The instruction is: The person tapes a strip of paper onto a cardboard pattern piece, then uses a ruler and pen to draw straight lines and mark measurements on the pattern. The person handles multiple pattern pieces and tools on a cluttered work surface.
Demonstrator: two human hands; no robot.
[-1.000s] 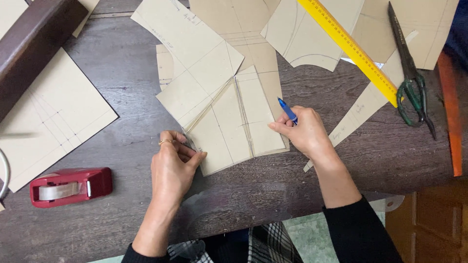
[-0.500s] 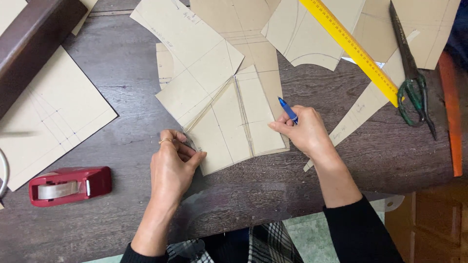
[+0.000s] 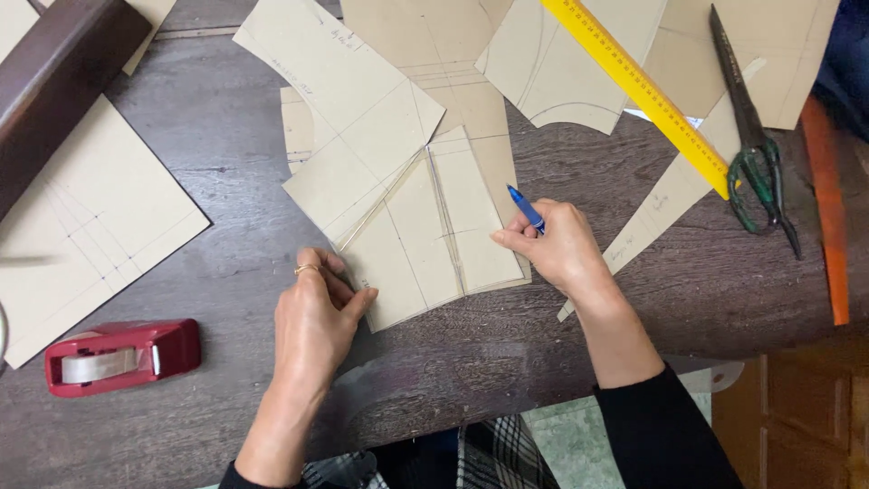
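Observation:
Several tan paper pattern pieces [image 3: 425, 226] lie overlapped on a dark wooden table [image 3: 226, 181]. My left hand [image 3: 317, 317], with a gold ring, rests its fingertips on the lower left corner of the front piece. My right hand [image 3: 557, 244] holds a blue pen [image 3: 526, 209] and presses its fingers on the right edge of the same piece. The piece carries pencilled lines running lengthwise.
A red tape dispenser [image 3: 118, 355] sits at the lower left. A yellow ruler [image 3: 647, 91] and green-handled scissors [image 3: 751, 136] lie at the upper right, near an orange strip [image 3: 826, 217]. A dark wooden block [image 3: 63, 72] and a lined paper sheet [image 3: 81, 226] are at left.

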